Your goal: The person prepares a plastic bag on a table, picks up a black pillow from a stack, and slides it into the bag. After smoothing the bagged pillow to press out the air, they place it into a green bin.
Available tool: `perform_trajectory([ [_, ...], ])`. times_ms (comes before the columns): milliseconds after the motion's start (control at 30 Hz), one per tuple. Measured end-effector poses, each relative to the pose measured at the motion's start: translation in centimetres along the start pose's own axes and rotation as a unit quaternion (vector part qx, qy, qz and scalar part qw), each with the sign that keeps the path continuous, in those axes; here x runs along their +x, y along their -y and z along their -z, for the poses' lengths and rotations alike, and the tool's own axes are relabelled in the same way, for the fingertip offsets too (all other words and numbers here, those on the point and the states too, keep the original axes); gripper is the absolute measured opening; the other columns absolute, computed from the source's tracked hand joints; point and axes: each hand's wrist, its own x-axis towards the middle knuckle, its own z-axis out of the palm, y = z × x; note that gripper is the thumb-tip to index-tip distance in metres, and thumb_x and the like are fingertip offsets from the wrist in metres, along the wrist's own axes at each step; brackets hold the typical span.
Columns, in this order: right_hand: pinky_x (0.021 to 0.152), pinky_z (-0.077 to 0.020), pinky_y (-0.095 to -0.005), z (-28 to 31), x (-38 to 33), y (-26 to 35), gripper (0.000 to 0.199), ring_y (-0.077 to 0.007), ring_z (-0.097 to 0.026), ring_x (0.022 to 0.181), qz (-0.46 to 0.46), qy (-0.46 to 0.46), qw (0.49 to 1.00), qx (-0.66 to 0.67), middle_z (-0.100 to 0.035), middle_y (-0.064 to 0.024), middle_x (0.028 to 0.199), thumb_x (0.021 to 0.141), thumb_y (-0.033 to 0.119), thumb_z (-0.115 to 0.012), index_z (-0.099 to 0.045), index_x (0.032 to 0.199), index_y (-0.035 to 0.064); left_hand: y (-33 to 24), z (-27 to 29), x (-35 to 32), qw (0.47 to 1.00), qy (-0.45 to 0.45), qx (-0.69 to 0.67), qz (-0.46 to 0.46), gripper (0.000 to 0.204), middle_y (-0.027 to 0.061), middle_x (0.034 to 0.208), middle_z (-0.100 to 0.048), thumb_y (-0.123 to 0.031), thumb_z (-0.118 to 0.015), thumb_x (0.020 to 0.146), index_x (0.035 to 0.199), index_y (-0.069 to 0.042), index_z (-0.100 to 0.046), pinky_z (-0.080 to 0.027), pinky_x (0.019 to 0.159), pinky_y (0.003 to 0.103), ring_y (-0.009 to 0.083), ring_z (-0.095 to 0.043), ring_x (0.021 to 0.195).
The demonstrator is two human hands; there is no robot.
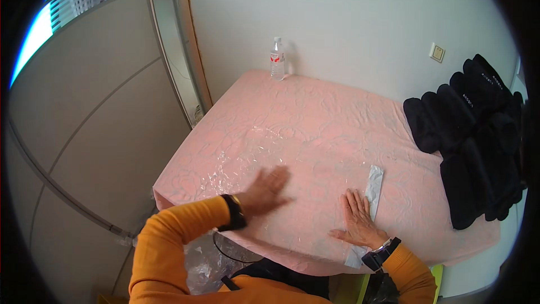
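Observation:
My left hand [264, 192] is over the pink cloth [315, 129] near its front edge, fingers stretched out and slightly blurred, with nothing in it. Whether it touches the cloth I cannot tell. Beside it, clear crinkled plastic film [225, 169] lies glinting on the cloth. My right hand [360, 222] is laid flat with spread fingers at a long, narrow silvery-white strip [376, 183]. That hand and its wrist hide the strip's middle; its two ends show beyond them.
Several rolled black fabric bundles [472, 135] are heaped at the right. A clear water bottle [277, 62] stands upright at the back by the wall. Grey panels [84, 107] rise on the left. Below the front edge lie more clear plastic [205, 264] and a black cable [230, 257].

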Motion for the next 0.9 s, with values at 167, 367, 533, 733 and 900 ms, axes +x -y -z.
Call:
perform_trajectory([
  [167,0.114,-0.0031,-0.0574,1.9,1.7,-0.1,0.113,-0.0454,-0.002,0.143,0.015,-0.018,0.999,-0.027,-0.007,-0.0302,0.153,0.078,0.069,-0.057,-0.011,0.146,-0.0080,9.7,3.7,-4.0,0.979,-0.031,0.035,0.197,0.080,0.0207,0.156,-0.013,-0.055,-0.040,0.094,0.149,-0.001,-0.018,-0.011,0.113,0.058,0.0347,-0.012,0.145],
  [367,0.116,-0.0061,-0.0534,-0.5,14.0,8.9,0.104,-0.0413,-0.003,0.145,0.227,-0.018,0.968,0.103,-0.007,-0.0294,0.153,0.078,0.051,-0.067,-0.015,0.146,-0.0072,22.7,3.1,-29.3,0.849,-0.219,0.474,0.086,0.073,0.0283,0.148,-0.028,-0.042,-0.049,0.093,0.144,0.003,-0.023,-0.017,0.111,0.061,0.0426,-0.024,0.139],
  [533,0.115,-0.0089,-0.0558,-0.2,14.0,14.7,0.099,-0.0411,-0.005,0.145,0.367,-0.033,0.924,0.104,-0.010,-0.0266,0.154,0.081,0.052,-0.064,-0.017,0.146,-0.0062,4.3,7.6,-33.5,0.902,-0.089,0.194,0.374,0.079,0.0266,0.153,-0.016,-0.030,-0.061,0.088,0.147,0.003,-0.020,-0.013,0.110,0.064,0.0420,-0.016,0.143],
  [733,0.115,-0.0098,-0.0576,-2.3,12.9,15.4,0.097,-0.0408,-0.007,0.144,0.418,-0.090,0.904,0.010,-0.012,-0.0237,0.154,0.083,0.055,-0.060,-0.018,0.146,-0.0053,-4.3,4.9,-23.4,0.976,-0.119,0.086,0.160,0.085,0.0269,0.153,-0.018,-0.039,-0.061,0.087,0.147,0.005,-0.019,-0.012,0.112,0.059,0.0414,-0.017,0.143],
  [900,0.114,-0.0094,-0.0584,0.7,10.0,11.8,0.097,-0.0401,-0.008,0.145,0.335,-0.068,0.939,0.034,-0.013,-0.0226,0.155,0.082,0.052,-0.063,-0.018,0.147,-0.0041,-6.3,4.6,-16.0,0.993,-0.104,0.041,0.025,0.087,0.0280,0.151,-0.021,-0.048,-0.055,0.089,0.147,0.006,-0.019,-0.014,0.114,0.054,0.0419,-0.022,0.141],
])
